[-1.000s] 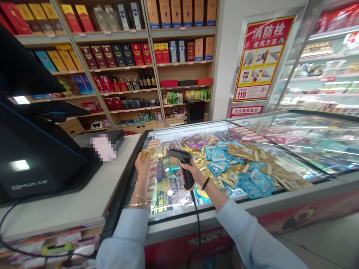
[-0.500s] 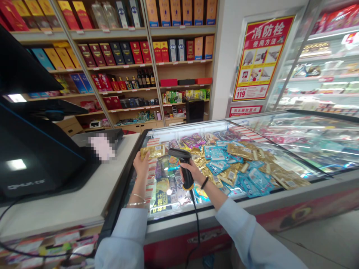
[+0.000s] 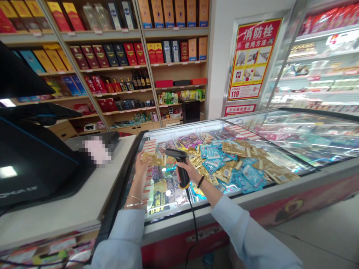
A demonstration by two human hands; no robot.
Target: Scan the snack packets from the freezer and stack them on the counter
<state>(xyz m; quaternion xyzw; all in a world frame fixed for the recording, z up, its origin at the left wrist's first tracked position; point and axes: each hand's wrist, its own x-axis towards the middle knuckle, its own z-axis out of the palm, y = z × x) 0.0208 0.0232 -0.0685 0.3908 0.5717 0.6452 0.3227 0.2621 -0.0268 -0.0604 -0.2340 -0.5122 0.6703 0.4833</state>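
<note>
Between the fingers of my left hand (image 3: 141, 166) is a gold snack packet (image 3: 156, 159), held above the left part of the freezer's glass top. My right hand (image 3: 187, 170) is wrapped round the grip of a black barcode scanner (image 3: 183, 175), its head turned toward that packet, with a small gap between them. The scanner's cable (image 3: 193, 216) hangs down over the freezer's front. To the right of the scanner lies a loose pile of blue packets (image 3: 254, 176) and gold packets (image 3: 237, 148) on the glass.
The chest freezer (image 3: 246, 207) stretches off to the right. At left, a white counter (image 3: 70, 203) carries a black checkout terminal (image 3: 36, 160). Shelves (image 3: 117, 67) of boxes and bottles stand behind, beside a fire-hydrant sign (image 3: 254, 59). A lit display fridge (image 3: 322, 74) is at right.
The view has swung slightly right, so the scene sits farther left. In my left hand the gold packet has tilted a little and dipped. My right hand keeps its hold on the scanner.
</note>
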